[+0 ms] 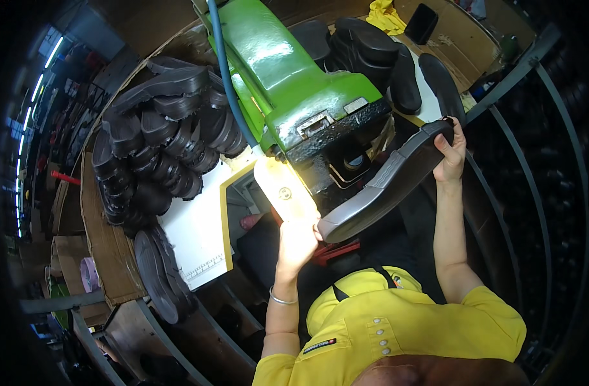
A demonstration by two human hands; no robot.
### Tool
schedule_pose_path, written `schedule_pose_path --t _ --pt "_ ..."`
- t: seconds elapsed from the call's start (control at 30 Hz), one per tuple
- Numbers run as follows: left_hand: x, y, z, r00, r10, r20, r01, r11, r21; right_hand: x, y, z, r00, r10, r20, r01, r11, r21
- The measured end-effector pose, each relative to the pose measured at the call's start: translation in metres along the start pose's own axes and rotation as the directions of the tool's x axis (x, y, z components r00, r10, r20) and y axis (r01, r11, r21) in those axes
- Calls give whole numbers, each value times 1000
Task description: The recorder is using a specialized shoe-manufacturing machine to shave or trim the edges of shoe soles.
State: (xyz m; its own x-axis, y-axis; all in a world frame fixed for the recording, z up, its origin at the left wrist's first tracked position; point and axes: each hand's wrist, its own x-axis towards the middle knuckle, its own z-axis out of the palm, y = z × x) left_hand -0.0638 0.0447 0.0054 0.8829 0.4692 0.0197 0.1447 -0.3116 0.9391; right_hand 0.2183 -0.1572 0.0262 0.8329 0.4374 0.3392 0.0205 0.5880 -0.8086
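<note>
The dark shoe sole (391, 183) slants between the hands, near the green machine (307, 83). The right hand (453, 154) is clamped around its upper end; the left hand (297, 243) grips its lower end, fingers largely washed out by the lamp's (283, 186) glare. The machine's top is cut off.

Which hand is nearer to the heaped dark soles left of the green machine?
Left. The left hand is below and right of the heaped soles, at the lower end of the held sole; the right hand grips its upper end, right of the green machine.
</note>
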Motion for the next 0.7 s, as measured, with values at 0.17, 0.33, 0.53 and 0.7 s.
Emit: schedule_pose_path --t 0.17,0.33,0.53,0.7 --pt "-7 -37 1 978 -24 -208 -59 922 -382 -7 11 22 996 63 -66 -55 992 111" --pt "0 -2 12 967 49 -249 -147 908 -393 -4 28 23 976 175 -132 -164 983 87" --pt "16 15 19 883 187 -431 -205 979 5 10 34 28 947 265 -183 -246 962 117" --pt "7 14 6 908 42 -417 -144 966 -214 -2 41 37 942 304 -142 -287 949 130"
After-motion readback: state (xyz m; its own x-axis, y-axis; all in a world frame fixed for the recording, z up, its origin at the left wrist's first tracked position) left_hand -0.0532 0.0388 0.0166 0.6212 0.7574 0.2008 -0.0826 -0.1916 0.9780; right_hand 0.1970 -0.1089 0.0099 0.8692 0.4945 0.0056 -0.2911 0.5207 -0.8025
